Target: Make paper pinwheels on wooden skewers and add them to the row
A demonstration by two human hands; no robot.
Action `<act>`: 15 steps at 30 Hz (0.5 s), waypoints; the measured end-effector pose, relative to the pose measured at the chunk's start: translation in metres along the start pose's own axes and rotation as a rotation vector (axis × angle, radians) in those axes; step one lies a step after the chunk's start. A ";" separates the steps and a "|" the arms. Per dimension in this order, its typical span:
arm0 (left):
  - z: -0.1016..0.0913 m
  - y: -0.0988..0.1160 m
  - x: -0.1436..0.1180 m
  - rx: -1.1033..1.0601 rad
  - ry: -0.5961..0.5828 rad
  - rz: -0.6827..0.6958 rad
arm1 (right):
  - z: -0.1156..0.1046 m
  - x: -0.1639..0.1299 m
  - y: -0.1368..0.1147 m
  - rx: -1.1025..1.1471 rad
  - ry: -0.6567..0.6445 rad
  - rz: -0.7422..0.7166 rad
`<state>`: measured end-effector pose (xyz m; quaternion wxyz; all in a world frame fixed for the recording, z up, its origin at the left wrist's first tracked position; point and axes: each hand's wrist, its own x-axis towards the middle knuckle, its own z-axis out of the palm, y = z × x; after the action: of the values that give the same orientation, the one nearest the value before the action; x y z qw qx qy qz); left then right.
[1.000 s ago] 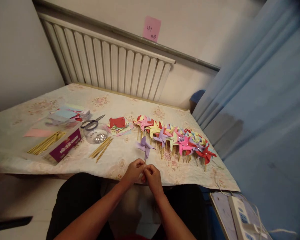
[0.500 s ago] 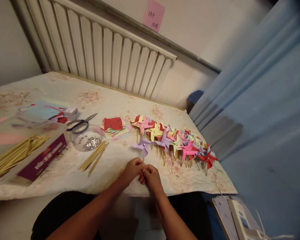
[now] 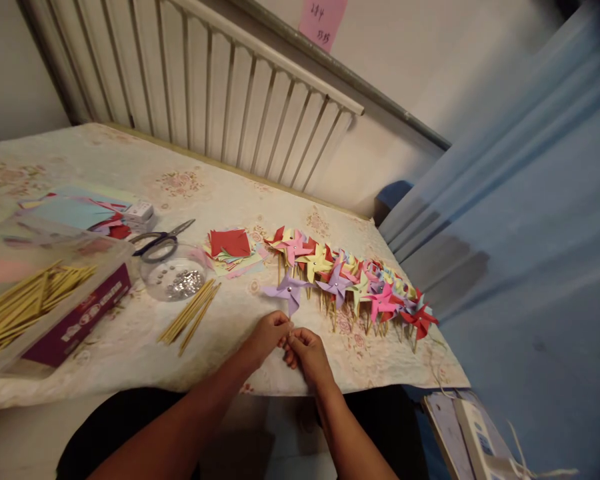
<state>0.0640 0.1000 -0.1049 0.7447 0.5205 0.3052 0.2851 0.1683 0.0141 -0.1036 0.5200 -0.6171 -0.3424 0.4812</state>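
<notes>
A lilac paper pinwheel (image 3: 289, 292) with a silver pin at its centre stands out above my two hands. My left hand (image 3: 269, 339) is closed, its fingertips pinched on the pinwheel's stick just below the blades. Touching it on the right, my right hand (image 3: 306, 353) is also closed, thumb and fingers pinching at the same stick; most of the stick is hidden by the fingers. Just to the right lies a long row of finished pinwheels (image 3: 337, 285) on sticks, in pink, yellow, lilac and red.
Left of my hands lie loose wooden sticks (image 3: 193, 315), a clear dish (image 3: 153, 293) of silver pins, and scissors (image 3: 160, 243). A stack of paper squares (image 3: 230, 243) sits behind. A plastic box (image 3: 80, 320) holds more sticks. A power strip (image 3: 475, 427) is beyond the table's right edge.
The view has shifted slightly. Both hands stay together at the lilac pinwheel's stick, with only small finger movement, and the blades have turned a little.
</notes>
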 end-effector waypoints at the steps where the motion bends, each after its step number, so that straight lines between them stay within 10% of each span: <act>1: 0.000 0.000 0.000 -0.004 -0.002 0.001 | 0.000 0.000 0.000 0.003 -0.001 0.004; 15: -0.001 0.000 0.000 0.013 0.001 0.012 | 0.003 -0.001 -0.001 -0.003 0.032 0.003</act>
<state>0.0630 0.1003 -0.1050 0.7394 0.5272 0.3041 0.2879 0.1655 0.0141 -0.1024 0.5237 -0.6260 -0.3341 0.4714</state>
